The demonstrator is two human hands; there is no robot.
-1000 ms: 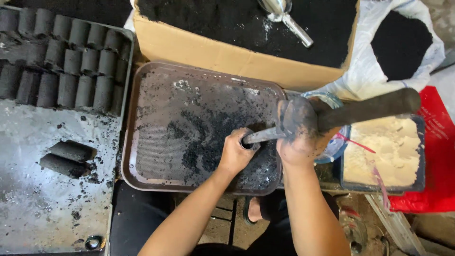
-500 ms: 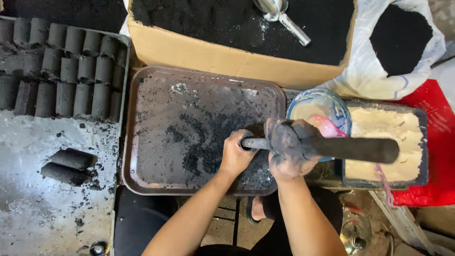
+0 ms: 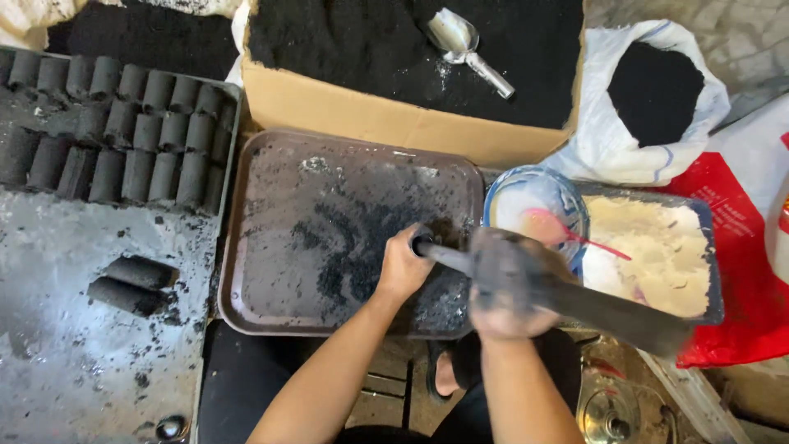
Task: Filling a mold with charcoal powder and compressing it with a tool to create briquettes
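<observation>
A dirty brown tray [image 3: 271, 214] sits in the middle, dusted with black powder [image 3: 362, 247]; the left hand [image 3: 404, 265] has its grip wrapped tight around a small metal tube [image 3: 424, 244] standing on the tray. The right hand [image 3: 508, 288] is blurry, its grip closed around a long dark tool [image 3: 608, 311]; that tool's thin end goes into the tube.

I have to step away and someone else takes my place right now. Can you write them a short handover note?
Left hand grips a dark tube mould upright on the brown tray. Right hand, blurred, holds a long dark rod in the tube's top.
Black powder lies loose on the tray.
Done: rows of black cylinders on the grey board, two apart.
Left: the piece in the tube is not out yet.
</observation>
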